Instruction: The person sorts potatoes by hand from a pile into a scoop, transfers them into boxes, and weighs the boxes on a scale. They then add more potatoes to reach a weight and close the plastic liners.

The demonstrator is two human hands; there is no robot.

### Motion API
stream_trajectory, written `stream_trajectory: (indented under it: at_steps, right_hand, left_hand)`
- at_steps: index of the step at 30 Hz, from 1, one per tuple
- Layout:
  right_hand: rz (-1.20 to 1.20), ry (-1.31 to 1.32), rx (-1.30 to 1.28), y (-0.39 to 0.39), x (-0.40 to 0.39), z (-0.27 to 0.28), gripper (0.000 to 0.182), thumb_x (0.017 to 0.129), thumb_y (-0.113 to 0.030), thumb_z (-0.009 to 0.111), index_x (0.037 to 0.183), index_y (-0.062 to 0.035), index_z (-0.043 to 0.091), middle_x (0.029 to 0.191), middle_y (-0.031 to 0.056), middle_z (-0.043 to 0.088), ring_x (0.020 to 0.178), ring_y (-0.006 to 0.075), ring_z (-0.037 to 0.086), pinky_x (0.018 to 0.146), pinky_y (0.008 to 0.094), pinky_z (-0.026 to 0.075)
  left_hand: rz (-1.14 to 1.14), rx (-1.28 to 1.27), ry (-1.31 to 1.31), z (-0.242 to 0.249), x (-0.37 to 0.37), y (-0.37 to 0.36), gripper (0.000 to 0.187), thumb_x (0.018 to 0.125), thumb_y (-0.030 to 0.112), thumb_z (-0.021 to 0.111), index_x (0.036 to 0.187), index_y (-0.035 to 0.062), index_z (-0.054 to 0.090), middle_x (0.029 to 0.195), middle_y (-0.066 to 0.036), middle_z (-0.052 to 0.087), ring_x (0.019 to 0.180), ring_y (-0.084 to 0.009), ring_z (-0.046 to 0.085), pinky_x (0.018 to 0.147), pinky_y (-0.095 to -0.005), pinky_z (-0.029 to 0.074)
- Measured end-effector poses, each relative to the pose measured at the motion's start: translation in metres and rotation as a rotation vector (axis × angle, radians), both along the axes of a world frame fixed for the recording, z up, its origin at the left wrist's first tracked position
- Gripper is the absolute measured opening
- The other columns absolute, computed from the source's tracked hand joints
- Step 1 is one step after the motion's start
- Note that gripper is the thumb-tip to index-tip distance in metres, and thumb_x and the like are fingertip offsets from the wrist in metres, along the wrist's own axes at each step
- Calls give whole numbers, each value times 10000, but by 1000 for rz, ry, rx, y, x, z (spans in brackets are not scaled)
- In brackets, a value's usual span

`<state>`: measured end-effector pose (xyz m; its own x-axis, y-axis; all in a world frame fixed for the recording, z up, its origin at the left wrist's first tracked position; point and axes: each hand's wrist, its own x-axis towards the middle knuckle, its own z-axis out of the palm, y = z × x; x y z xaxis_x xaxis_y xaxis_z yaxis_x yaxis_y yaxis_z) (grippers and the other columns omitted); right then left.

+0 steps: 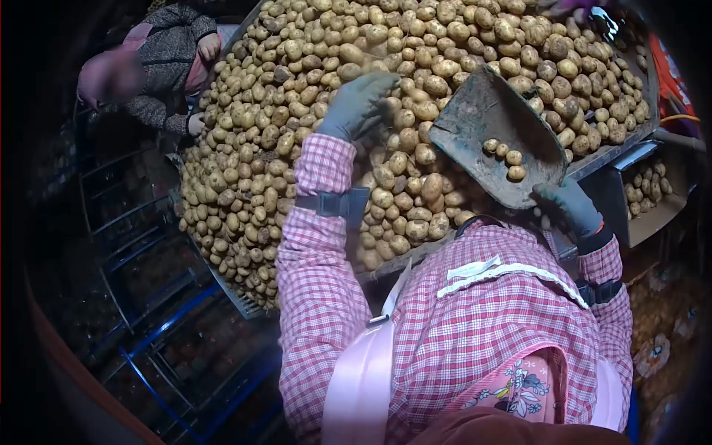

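My left hand (361, 106), in a grey-green glove, reaches over the big heap of potatoes (256, 141). Its fingers stretch forward with no potato visible in them, and the palm side is hidden. With my gloved right hand (569, 208) I grip the near edge of a worn, dirt-stained scoop (475, 122). The scoop lies tilted across the near right part of the heap. Several small potatoes (515, 157) sit inside it, close to my right hand.
A box of potatoes (649, 193) stands at the right beside the table's metal edge (619, 152). Another person (167, 63) has both hands at the heap's left side. A purple glove (575, 6) shows at the top. Blue metal frames (159, 330) are lower left.
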<state>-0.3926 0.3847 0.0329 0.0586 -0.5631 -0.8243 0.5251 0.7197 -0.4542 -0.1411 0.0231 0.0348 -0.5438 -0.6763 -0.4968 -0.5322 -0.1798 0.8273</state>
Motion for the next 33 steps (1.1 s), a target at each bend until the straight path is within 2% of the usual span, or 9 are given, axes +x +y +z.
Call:
stream_trajectory:
  at_steps: [2, 5, 8, 21, 22, 25, 28, 31, 33]
  right_hand:
    - [2, 23, 7, -3, -1, 4, 289, 931, -230, 657, 1070, 19, 602, 759, 81, 643, 555, 147, 620, 424, 267, 505]
    - [-17, 38, -13, -3, 1, 3, 284, 930, -236, 657, 1057, 12, 605, 726, 77, 638, 518, 151, 609, 413, 268, 497]
    - [-31, 38, -23, 2, 2, -2, 287, 930, -237, 658, 1065, 10, 604, 723, 77, 639, 506, 155, 609, 413, 270, 500]
    - [12, 12, -25, 15, -5, -19, 264, 920, -215, 649, 1058, 8, 621, 709, 97, 660, 464, 167, 613, 392, 270, 491]
    - [26, 20, -28, 15, -7, -21, 263, 921, -215, 645, 1060, 7, 621, 707, 97, 661, 463, 167, 615, 388, 270, 489]
    - [-3, 4, -59, 17, -9, -18, 265, 922, -219, 641, 1051, 11, 620, 695, 101, 659, 459, 167, 615, 379, 272, 483]
    - [-41, -16, -46, 19, -8, -26, 273, 924, -223, 643, 1046, 19, 615, 691, 109, 657, 453, 170, 613, 372, 274, 480]
    - [-57, -20, -57, 18, -10, -20, 275, 922, -222, 651, 1048, 20, 610, 687, 107, 652, 459, 167, 613, 372, 274, 481]
    - [-74, -3, -60, 20, -8, -23, 273, 921, -216, 655, 1049, 20, 605, 688, 106, 648, 461, 165, 610, 372, 274, 482]
  left_hand:
    - [96, 63, -85, -12, 6, -5, 303, 908, 241, 686, 1184, 120, 719, 1086, -95, 692, 970, -191, 658, 815, -326, 551]
    - [-391, -576, -622, -81, 33, -3, 353, 901, 232, 654, 1248, 172, 671, 1162, -111, 663, 1043, -278, 651, 889, -383, 532]
    - [-492, -961, -706, -109, 35, 17, 361, 853, 198, 668, 1207, 148, 622, 1230, -162, 575, 1084, -360, 611, 883, -444, 526]
    - [-574, -893, -786, -87, 39, 15, 216, 867, 193, 711, 1056, 115, 641, 1065, -157, 590, 958, -358, 638, 838, -457, 535]
    - [-382, -725, -787, -71, 26, 10, 203, 866, 153, 696, 1051, 77, 659, 1010, -159, 655, 906, -319, 675, 823, -416, 554]
    - [231, 137, -1, -37, 15, 14, 199, 874, 111, 666, 1038, 2, 693, 1037, -160, 700, 950, -197, 686, 821, -314, 567]
    - [-137, 62, -39, 12, -26, 36, 264, 880, 116, 654, 1132, 45, 688, 1084, -157, 704, 987, -236, 688, 882, -344, 558]
    - [-295, -615, -104, -70, -30, -5, 310, 883, 130, 656, 1191, 113, 683, 1162, -139, 694, 1063, -269, 672, 937, -380, 533]
    - [-467, -811, -486, -68, -42, 2, 326, 873, 131, 649, 1199, 152, 652, 1214, -133, 644, 1098, -321, 645, 946, -436, 514]
